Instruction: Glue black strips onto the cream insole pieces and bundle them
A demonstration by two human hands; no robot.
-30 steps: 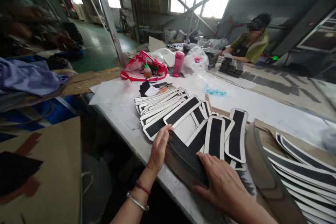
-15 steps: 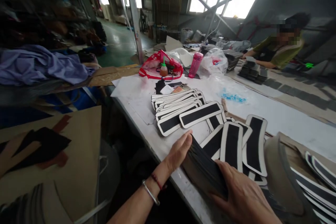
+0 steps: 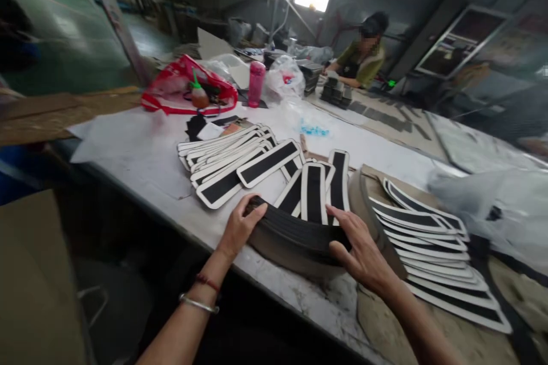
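A thick stack of dark, curved strips (image 3: 295, 239) stands on edge at the front of the white table, bowed toward me. Gripping its left end is my left hand (image 3: 240, 225), with the thumb over the top edge. My right hand (image 3: 355, 242) clasps the right end, thumb and fingers apart around it. Just behind the stack lie several white-bordered black strips (image 3: 314, 194) in a loose overlap. More of these strips form a fanned pile (image 3: 226, 165) farther left. A brown curved piece (image 3: 372, 222) stands beside my right hand.
Right of the brown piece, a fanned row of white-edged strips (image 3: 436, 256) rests on brown material. At the back are a red bag (image 3: 166, 88), a small bottle with a green nozzle (image 3: 198, 94), a pink bottle (image 3: 256, 84) and plastic bags. Beyond them a co-worker (image 3: 363, 60) sits by grey stacks (image 3: 336, 91).
My view has swung to the right, so the scene shifts left. The dark stack has turned from slanting to nearly crosswise. Both hands stay at its ends.
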